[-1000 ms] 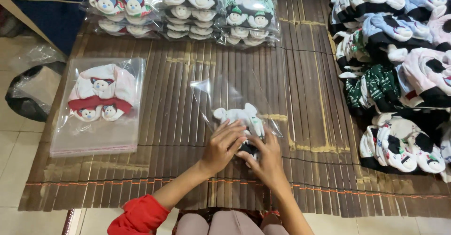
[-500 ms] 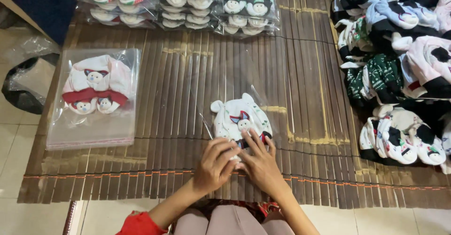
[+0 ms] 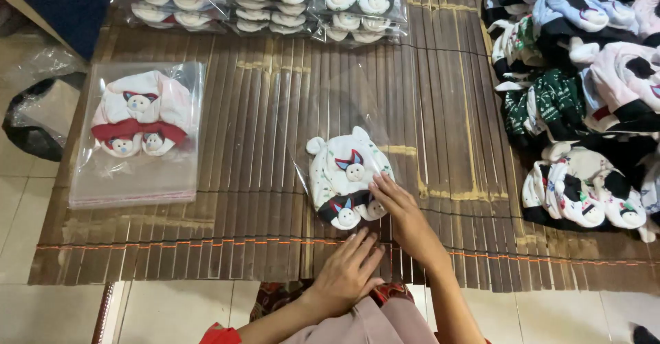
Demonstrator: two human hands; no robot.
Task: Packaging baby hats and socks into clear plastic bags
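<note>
R hand (image 3: 407, 219) fingers together, flat on near-right edge of clear plastic bag w/ white animal-face fabric pieces (image 3: 347, 179), mid brown slatted bamboo mat (image 3: 261, 145); L hand (image 3: 349, 270) fingers loosely spread on mat's near edge, holding nothing; similar filled bag (image 3: 141, 129) far left.

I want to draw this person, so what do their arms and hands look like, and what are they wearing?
Two bare hands, the left hand and the right hand, with no gloves or rings showing. The forearms are bare too. A bit of red sleeve shows at the left elbow.

Bare forearms, red sleeve at left elbow, pinkish garment over lap
</note>
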